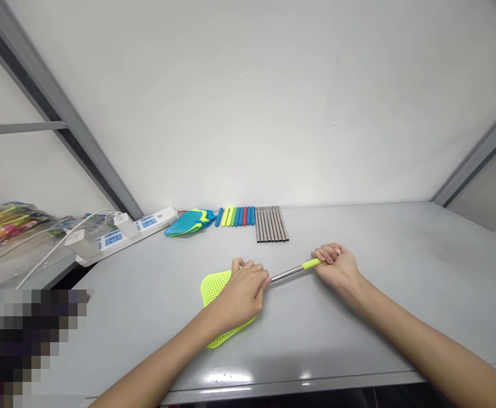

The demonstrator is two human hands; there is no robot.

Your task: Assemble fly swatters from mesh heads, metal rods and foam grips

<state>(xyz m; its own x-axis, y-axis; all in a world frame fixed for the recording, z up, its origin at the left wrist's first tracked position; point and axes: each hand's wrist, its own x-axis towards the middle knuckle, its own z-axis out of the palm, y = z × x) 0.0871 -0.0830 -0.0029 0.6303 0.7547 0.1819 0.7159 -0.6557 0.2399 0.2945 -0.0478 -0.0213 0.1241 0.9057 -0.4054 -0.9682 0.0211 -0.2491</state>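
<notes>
One lime swatter (288,273), head (214,286) beneath left hand (244,293)

This looks like an assembly station in a workshop: a grey workbench (384,317) stands against a white panel (248,102) between metal frame posts (63,102). Fly swatter heads (186,223), coloured handle grips (236,216) and metal tubes (272,224) lie sorted in groups, with a power strip (148,222) and bagged goods (10,226) alongside.

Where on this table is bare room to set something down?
Widest: the table right of the metal tubes, beyond the right hand, reaching toward the right frame post. A narrower strip lies between the coloured handles and the left hand. Crowded: back left, with power strip and swatter heads.
</notes>
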